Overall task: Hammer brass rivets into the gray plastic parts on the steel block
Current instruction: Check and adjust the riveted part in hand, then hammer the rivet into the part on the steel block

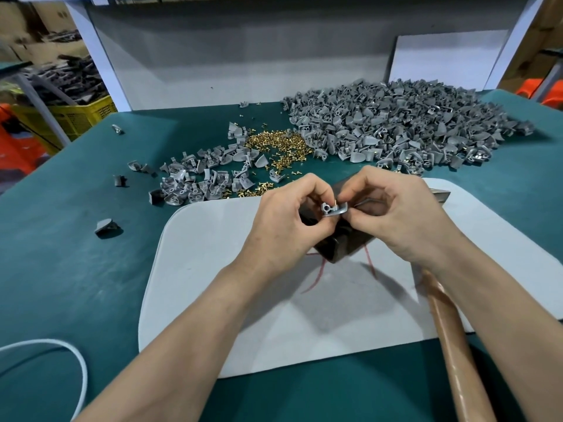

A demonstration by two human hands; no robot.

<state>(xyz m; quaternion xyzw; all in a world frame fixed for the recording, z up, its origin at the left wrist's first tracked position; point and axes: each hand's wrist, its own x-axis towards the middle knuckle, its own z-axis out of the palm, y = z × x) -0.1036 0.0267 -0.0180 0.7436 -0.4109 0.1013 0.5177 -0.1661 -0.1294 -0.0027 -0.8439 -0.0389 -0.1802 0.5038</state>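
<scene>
My left hand [283,217] pinches a small gray plastic part [333,209] just above the dark steel block [341,248]. My right hand [396,217] pinches a brass rivet [335,203] at the part's top, its fingers also touching the part. Both hands hide most of the block. A hammer lies to the right: its wooden handle [451,345] runs under my right forearm toward the near edge, and its metal head [440,194] shows past my right hand.
The block stands on a pale gray mat [213,269] on the green table [76,254]. Behind it lie loose brass rivets [280,147], a small pile of gray parts [198,178] at left and a big pile [396,123] at right. A white cord [82,363] loops at near left.
</scene>
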